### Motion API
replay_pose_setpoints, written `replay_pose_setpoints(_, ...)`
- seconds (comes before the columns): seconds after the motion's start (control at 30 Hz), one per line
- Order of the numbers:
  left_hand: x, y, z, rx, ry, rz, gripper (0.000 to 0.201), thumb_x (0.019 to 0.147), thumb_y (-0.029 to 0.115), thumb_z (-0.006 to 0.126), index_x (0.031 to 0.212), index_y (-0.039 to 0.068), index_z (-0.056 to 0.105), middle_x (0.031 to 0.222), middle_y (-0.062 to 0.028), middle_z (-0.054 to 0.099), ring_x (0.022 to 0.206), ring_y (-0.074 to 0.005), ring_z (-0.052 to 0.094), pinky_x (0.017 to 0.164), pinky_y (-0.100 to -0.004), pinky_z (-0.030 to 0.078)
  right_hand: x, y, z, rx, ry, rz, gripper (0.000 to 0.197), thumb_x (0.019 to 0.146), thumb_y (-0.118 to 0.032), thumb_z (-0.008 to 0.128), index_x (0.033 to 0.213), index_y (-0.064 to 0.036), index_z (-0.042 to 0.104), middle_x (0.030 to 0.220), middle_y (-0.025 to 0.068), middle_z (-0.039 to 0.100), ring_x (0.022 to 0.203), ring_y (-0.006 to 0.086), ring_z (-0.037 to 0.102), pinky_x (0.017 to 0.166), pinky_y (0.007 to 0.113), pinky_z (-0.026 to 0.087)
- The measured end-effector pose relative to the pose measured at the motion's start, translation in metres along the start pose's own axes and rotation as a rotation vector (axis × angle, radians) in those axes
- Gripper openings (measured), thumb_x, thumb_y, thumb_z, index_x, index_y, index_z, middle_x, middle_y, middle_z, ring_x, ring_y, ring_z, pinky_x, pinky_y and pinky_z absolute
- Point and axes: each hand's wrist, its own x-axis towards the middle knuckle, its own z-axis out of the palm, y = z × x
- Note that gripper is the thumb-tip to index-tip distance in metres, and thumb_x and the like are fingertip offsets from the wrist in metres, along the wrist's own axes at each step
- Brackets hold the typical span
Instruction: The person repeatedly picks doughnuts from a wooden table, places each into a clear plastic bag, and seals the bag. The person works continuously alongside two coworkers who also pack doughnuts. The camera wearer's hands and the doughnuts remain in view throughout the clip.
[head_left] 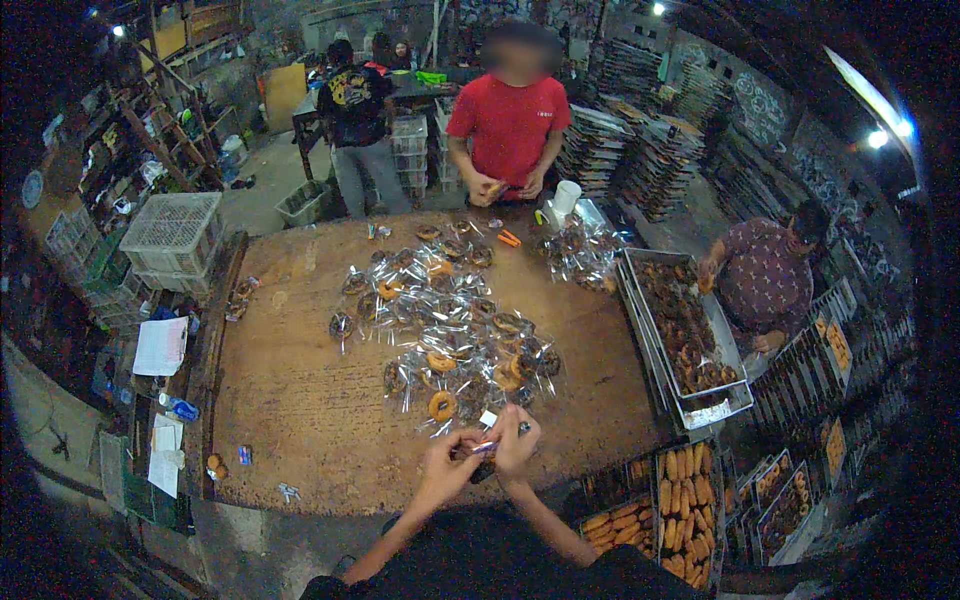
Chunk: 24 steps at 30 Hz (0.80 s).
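Observation:
Close to the table's near edge, my left hand (446, 472) and my right hand (516, 446) come together, fingers pinched. Between them is a dark doughnut (483, 468) in clear plastic, with a small purplish strip at the top of the bag; my fingers partly cover it. A white square piece (488, 418) lies just beyond my fingertips. Ahead spreads a heap of bagged doughnuts (430, 300), mostly dark, with a few golden ones such as the bagged golden doughnut (441, 405) nearest my left hand.
The wooden table (290, 360) fills the middle. Across it a person in red (510, 130) holds a small item. At right, another person (770, 270) reaches toward a tray of dark doughnuts (742, 388). Trays of long buns (684, 500) stand by my right; crates (172, 235) sit left.

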Motion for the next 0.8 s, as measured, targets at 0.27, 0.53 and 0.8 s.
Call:
replay_pose_setpoints(0.27,0.005,-0.028,-0.036,-0.236,-0.059,-0.256,0.015,0.091,0.015,0.067,0.1,0.003,0.07,0.089,-0.0005,0.069,0.082,-0.0095,0.061,0.076,-0.026,0.049,0.013,-0.013,-0.021,-0.375,-0.504,-0.207,0.016,0.094,-0.013,0.061,0.102,0.0007,0.064,0.081,0.0062,0.065,0.077,0.0119,0.06,0.069,0.026,0.046)
replay_pose_setpoints(0.53,0.002,-0.018,-0.041,-0.192,-0.082,-0.253,0.036,0.086,0.017,0.074,0.116,0.002,0.06,0.108,-0.0057,0.065,0.098,-0.0132,0.061,0.086,-0.0285,0.05,-0.001,0.017,-0.025,-0.279,-0.538,0.183,0.016,0.089,-0.016,0.07,0.094,-0.0006,0.068,0.082,-0.0001,0.063,0.074,0.0066,0.055,0.067,0.024,0.044)
replay_pose_setpoints(0.8,-0.005,-0.017,-0.044,0.092,-0.149,-0.155,0.05,0.081,0.018,0.079,0.123,0.003,0.056,0.113,-0.0096,0.063,0.104,-0.0187,0.06,0.093,-0.034,0.049,0.001,0.022,-0.037,-0.277,-0.532,0.246,0.023,0.091,-0.024,0.069,0.098,-0.0022,0.069,0.077,-0.0014,0.062,0.067,0.0041,0.052,0.057,0.023,0.042)
